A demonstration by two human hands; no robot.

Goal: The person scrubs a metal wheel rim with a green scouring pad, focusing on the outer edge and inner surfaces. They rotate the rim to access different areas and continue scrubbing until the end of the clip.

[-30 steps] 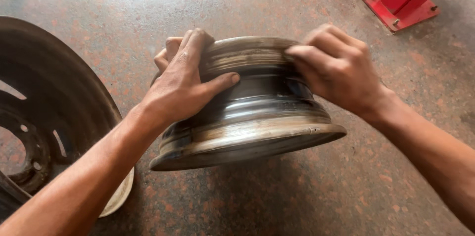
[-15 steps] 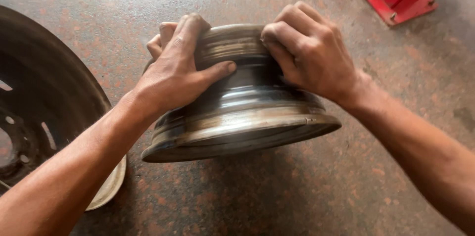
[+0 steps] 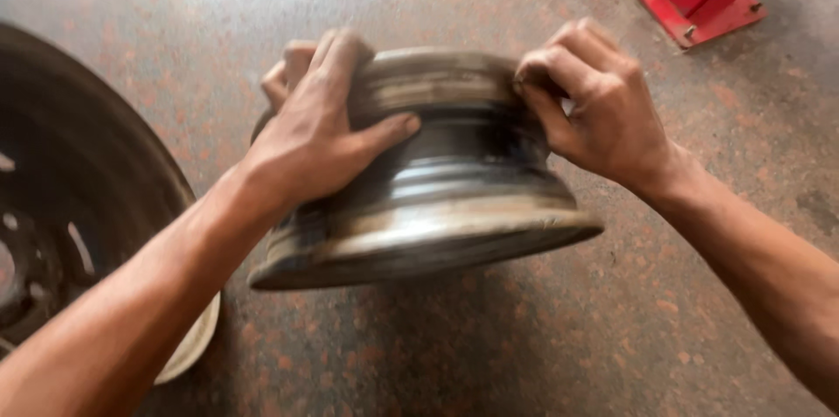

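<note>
Both hands clamp one worn steel wheel rim (image 3: 437, 181), grip firm on each side. Left hand (image 3: 319, 133) wraps the rim's left upper edge, fingers curled over the top lip, thumb pressed flat along the barrel pointing right. Right hand (image 3: 599, 115) grips the upper right edge, fingers hooked over the lip, knuckles up, thumb tucked against the barrel. Neither grip is loose; both are closed on the rim. Rim sits between the two hands, mid-frame, tilted, with its wider lower flange toward the viewer and canted down to the left. Cannot tell whether the lower flange touches the floor or hangs just above it; a dark shadow lies under it. Metal is grey, scuffed, with bright worn bands on the flange and rust-dark grooves on the barrel. Picture is somewhat motion-blurred. Both forearms come in from the bottom corners, bare. At far left, a second, larger dark wheel rim (image 3: 79, 225) lies on the floor, partly cut off by the frame edge, with slots and bolt holes visible inside; the left forearm crosses in front of it. Floor (image 3: 542, 356) is speckled reddish-brown polished stone. Top right, a red metal post base (image 3: 699, 2) is bolted to the floor, well apart from the hands.
</note>
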